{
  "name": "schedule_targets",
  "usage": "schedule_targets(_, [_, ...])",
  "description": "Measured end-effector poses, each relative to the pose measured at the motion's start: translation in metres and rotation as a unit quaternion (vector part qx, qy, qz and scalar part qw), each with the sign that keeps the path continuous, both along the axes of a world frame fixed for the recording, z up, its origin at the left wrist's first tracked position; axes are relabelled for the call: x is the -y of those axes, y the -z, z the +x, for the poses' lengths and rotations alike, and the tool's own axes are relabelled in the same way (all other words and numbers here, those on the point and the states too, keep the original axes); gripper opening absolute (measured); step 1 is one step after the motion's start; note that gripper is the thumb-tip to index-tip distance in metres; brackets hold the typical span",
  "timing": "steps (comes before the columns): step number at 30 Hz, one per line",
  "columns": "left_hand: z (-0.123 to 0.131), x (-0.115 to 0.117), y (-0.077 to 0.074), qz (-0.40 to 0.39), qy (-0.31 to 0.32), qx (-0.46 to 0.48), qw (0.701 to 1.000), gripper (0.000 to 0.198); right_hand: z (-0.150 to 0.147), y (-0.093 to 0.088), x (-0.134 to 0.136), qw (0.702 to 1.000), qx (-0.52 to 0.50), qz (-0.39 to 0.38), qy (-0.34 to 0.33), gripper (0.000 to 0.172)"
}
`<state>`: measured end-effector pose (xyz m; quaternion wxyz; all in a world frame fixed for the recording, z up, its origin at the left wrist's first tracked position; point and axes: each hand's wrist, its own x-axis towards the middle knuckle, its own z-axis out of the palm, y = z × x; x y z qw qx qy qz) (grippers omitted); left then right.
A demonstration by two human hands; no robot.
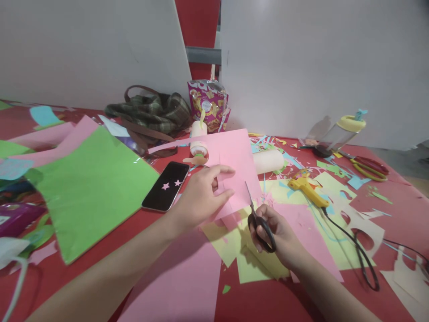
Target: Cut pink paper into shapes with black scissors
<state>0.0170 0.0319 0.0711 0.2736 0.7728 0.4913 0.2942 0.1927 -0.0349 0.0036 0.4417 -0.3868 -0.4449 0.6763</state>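
Note:
My right hand [273, 232] grips a pair of black-handled scissors [262, 230], blades pointing up and away and looking closed or nearly so. To the left of the scissors, my left hand [203, 192] is open over a pink sheet of paper [236, 156], thumb and forefinger apart. Whether its fingertips touch the sheet I cannot tell. A narrow pink strip reaches leftward from the sheet's top. Beside my left wrist, a black phone [164, 197] carries two small pink paper stars [165, 186]. Yellow paper [254, 264] lies beneath my right hand.
A yellow glue gun [308, 190] with a black cord lies at right, among cut paper scraps. Beyond it are a clear jar [340, 134] and red-yellow handled scissors [370, 167]. A paper tube [270, 161], snack bag [209, 105], plaid bag [157, 109] and green sheets [97, 188] surround the workspace.

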Motion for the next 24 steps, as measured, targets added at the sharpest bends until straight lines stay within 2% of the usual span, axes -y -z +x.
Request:
schedule_targets(16, [0.0001, 0.0006, -0.0077, -0.021, -0.002, 0.015, 1.000, 0.032, 0.0012, -0.0012, -0.0002, 0.999, -0.029, -0.006, -0.019, 0.034])
schedule_targets(24, [0.0002, 0.0012, -0.0069, -0.022, 0.012, 0.012, 1.000, 0.031, 0.0037, -0.0010, 0.0000, 0.998, -0.055, 0.018, -0.037, 0.033])
